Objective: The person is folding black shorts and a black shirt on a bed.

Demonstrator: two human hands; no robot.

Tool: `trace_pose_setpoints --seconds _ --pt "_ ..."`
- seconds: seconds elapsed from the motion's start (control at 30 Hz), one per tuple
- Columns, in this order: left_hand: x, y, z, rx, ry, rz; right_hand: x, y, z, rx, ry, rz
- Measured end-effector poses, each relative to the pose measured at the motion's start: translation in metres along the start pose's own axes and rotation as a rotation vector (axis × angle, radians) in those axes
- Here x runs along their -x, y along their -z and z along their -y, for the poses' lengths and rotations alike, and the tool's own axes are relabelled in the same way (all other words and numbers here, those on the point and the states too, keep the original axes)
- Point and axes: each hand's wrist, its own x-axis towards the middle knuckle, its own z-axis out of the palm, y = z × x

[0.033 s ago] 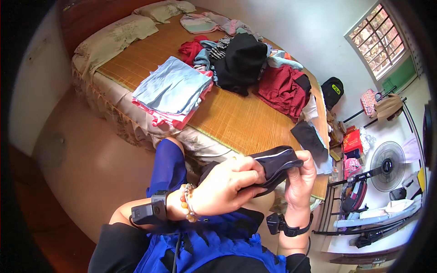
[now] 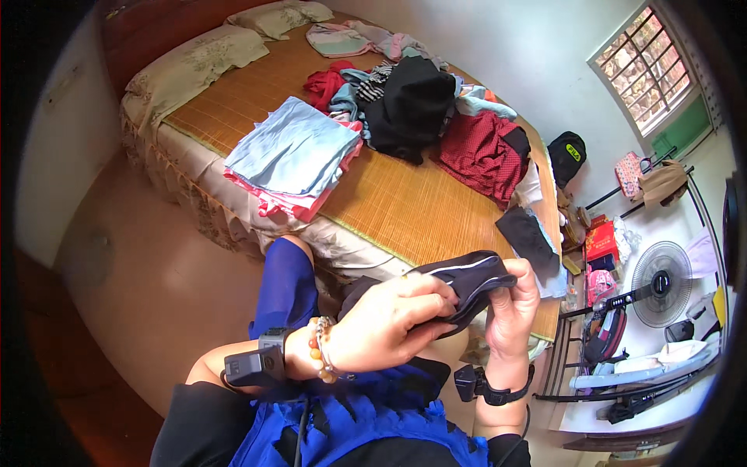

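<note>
Bed matting (image 2: 412, 214) is stretching ahead of the left hand (image 2: 393, 317) and right hand (image 2: 513, 307), carrying a light-blue folded stack (image 2: 292, 148), black cloth (image 2: 411, 101) and red checked cloth (image 2: 484, 156). Both are curling closed, gripping a white-striped dark garment (image 2: 473, 282) between them. A fan (image 2: 661, 284) is standing rightward.

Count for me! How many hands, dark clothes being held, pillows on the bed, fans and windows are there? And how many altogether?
Hands: 2, the left hand and the right hand
Held dark garment: 1
Pillows: 2
Fan: 1
Window: 1
Total: 7
</note>
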Motion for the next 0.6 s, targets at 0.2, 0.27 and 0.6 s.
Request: trace_pose_setpoints --seconds 0.2,0.27,0.6 --pt "0.003 -0.007 -0.012 -0.175 0.081 -0.074 0.004 0.000 -0.004 0.097 0.016 -0.027" --pt "0.002 -0.003 -0.011 0.001 0.267 0.033 0.005 0.001 -0.005 0.131 0.029 -0.047" --pt "0.033 0.017 0.037 -0.409 0.258 0.855 0.011 0.005 -0.004 0.152 0.020 -0.033"
